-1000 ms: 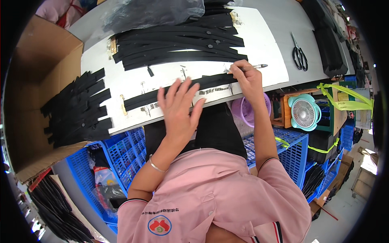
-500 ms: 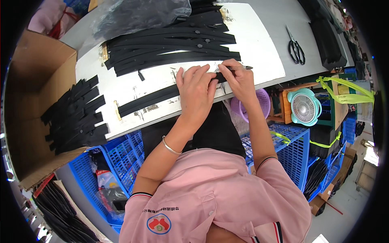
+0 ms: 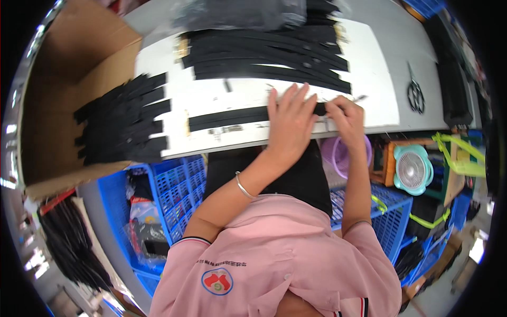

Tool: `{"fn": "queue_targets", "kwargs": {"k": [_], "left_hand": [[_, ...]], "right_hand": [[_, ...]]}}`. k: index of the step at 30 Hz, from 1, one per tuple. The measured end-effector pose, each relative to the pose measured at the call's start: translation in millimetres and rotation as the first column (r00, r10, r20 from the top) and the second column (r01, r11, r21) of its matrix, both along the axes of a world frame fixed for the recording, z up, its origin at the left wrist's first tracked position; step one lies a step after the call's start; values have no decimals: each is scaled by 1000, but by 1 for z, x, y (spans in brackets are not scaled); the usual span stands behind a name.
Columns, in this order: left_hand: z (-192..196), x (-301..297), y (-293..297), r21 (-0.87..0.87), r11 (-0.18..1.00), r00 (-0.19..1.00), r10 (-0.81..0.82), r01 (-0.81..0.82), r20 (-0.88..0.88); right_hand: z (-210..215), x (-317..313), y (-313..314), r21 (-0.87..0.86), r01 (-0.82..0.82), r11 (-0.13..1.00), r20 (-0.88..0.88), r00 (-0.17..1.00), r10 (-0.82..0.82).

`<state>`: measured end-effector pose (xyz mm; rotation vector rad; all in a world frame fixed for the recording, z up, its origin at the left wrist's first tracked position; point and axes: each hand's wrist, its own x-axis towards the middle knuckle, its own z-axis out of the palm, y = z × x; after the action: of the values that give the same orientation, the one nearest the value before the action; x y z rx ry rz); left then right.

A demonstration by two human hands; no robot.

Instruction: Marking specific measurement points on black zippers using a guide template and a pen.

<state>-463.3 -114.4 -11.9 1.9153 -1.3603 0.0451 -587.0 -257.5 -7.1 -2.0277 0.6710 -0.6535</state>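
A long flat black fabric strip (image 3: pixel 227 117) lies across the white board (image 3: pixel 377 79) near its front edge. My left hand (image 3: pixel 290 127) rests on this strip with fingers stretched out and slightly apart, covering part of it. At the strip's right end is my right hand (image 3: pixel 348 120), its fingers closed around a slim pen (image 3: pixel 361 98); only the pen's blurred upper end shows above the knuckles. The right fingertips are at the strip's end, but whether they also pinch it is hard to see. Dark marks dot the board beside the strip.
Many black strips (image 3: pixel 253 53) lie farther back, under a clear plastic bag (image 3: pixel 243 13). Others (image 3: pixel 121 121) spill from a cardboard box (image 3: pixel 58 105) at left. Black-handled scissors (image 3: pixel 415 95) lie at right. Below are a purple basket (image 3: pixel 338 158), teal fan (image 3: pixel 412 169) and blue crates (image 3: pixel 177 195).
The whole view has shifted, so the bench appears farther right. My left fingers have straightened and spread over the strip. My right hand still holds the pen at the strip's right end.
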Motion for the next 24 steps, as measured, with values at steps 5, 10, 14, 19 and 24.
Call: {"fn": "queue_targets", "kwargs": {"k": [5,10,14,19,24], "left_hand": [[10,6,38,96,995,1000,12,-11,-16],[-1,46,11,96,992,996,-89,87,20],[-1,74,-4,71,992,995,-100,101,-20],[3,95,58,18,999,999,38,-38,13],[4,156,152,225,857,864,381,-463,329]], "right_hand": [[-12,-12,-1,66,71,995,221,972,-84],[-18,-11,0,145,146,978,308,933,-185],[-16,-5,3,221,166,961,297,927,-228],[-13,-5,3,229,187,955,284,926,-249],[-13,-5,2,203,187,961,267,934,-238]]}}
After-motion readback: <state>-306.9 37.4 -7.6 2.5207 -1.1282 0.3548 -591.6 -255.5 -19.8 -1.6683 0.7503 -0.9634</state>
